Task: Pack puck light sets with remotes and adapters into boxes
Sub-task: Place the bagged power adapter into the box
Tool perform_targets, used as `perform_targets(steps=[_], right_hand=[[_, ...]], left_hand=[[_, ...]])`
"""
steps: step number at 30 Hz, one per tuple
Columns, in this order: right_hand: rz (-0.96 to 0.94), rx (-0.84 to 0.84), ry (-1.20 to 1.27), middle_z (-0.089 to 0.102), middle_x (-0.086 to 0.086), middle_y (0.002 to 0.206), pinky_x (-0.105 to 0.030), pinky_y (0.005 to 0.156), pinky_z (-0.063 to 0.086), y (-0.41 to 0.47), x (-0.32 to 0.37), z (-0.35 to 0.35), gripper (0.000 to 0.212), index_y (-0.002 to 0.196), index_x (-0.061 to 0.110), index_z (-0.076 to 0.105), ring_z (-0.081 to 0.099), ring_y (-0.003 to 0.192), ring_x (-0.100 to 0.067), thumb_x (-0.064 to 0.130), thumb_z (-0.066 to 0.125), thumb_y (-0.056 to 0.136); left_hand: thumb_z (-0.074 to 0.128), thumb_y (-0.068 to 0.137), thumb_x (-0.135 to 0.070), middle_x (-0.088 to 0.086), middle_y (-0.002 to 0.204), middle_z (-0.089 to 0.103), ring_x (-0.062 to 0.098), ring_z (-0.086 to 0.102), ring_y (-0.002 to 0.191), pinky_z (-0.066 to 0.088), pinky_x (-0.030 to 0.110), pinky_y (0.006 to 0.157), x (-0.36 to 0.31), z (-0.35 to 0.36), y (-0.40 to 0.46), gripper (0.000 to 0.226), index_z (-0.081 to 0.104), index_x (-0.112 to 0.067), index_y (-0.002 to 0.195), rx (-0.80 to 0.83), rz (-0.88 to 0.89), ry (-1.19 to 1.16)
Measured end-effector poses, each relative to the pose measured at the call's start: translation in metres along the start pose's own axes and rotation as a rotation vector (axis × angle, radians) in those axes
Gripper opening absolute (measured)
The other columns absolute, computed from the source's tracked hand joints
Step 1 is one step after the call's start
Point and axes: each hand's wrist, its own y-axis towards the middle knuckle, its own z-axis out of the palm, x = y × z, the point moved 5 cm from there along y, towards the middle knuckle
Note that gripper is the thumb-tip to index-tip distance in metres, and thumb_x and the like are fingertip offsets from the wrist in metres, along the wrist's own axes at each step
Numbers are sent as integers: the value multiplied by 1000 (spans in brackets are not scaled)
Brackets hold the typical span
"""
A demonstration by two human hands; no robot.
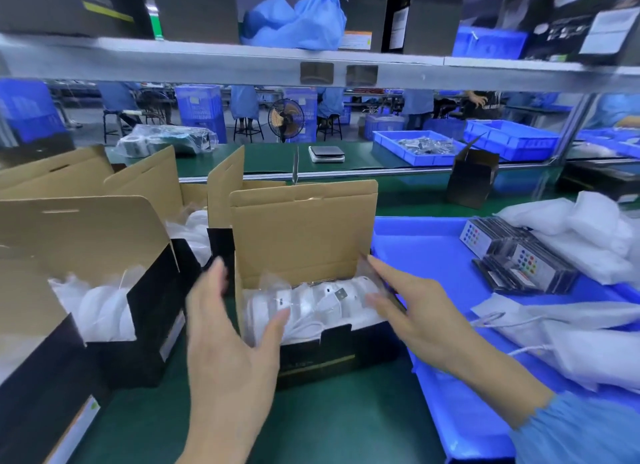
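Head view looks forward-down; close above the green bench [329, 425]

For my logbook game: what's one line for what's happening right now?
step: settling bagged puck lights in open box | left hand: open | right hand: open | remotes: on blue tray

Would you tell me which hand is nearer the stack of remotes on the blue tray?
Right. The right hand reaches into the open box's right end, toward the remotes; the left hand is at the box's far left end.

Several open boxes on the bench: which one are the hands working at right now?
The middle box, next to the blue tray. Both hands, left and right, flank it; the other boxes sit untouched leftward.
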Motion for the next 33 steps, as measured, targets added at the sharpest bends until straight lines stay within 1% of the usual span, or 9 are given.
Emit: perform_targets(steps=[4,9,12,15,17,19,22,27,33], right_hand=[[-140,142,-255,40,19,146,-2,109,7,-4,5,10,69,137,23,54,22,141,1,65,23,93],[-25,-40,-54,71,19,98,-20,90,43,19,-1,-8,6,93,26,72,60,97,-3,24,68,90],[194,-87,367,71,16,87,-26,77,47,28,-9,-2,52,112,32,50,67,78,-4,10,80,76],[352,1,647,76,7,96,-29,83,42,36,-13,4,105,144,49,7,71,92,-11,30,82,74],[400,99,771,75,-3,102,-34,83,41,43,-12,-4,94,146,49,6,71,99,-18,57,70,77],[443,230,893,72,-12,110,-36,86,43,49,-9,-14,77,141,41,33,68,107,-24,78,51,77],[468,326,977,68,-22,115,-41,100,41,53,-13,-20,91,127,15,56,66,111,-30,87,42,74],[382,241,952,74,-5,101,-25,86,45,41,-17,-7,33,87,21,74,68,98,-16,50,74,72],[205,226,722,71,6,91,-16,76,45,23,-28,-8,28,96,26,76,61,81,-10,42,80,73]], left_hand=[[61,85,-64,-26,125,58,-4,43,132,32,17,107,3,15,-11,49,74,-27,113,295,64,51],[70,90,-30,-27,93,62,1,61,101,37,11,82,6,10,24,7,71,-35,95,321,19,135],[86,76,-22,-6,119,43,12,60,89,45,23,81,5,13,45,101,21,-34,152,321,-51,261],[89,71,-16,-10,117,56,0,66,75,42,2,63,4,26,44,137,-18,-42,152,330,-135,89],[88,70,-39,-11,102,72,-14,64,80,43,3,70,3,29,45,124,-2,-45,154,278,-228,-171],[73,64,-71,-5,116,67,1,71,89,49,21,84,10,25,51,94,36,-41,145,158,-339,-447],[55,65,-81,6,100,74,24,74,92,53,35,87,17,17,54,64,74,-28,95,130,-442,-813],[70,68,-56,19,100,71,28,70,103,48,46,103,25,1,43,66,67,4,95,285,-317,-686],[75,80,-30,-13,118,71,6,66,112,51,13,87,23,-12,20,15,77,-32,94,511,-78,-453]])
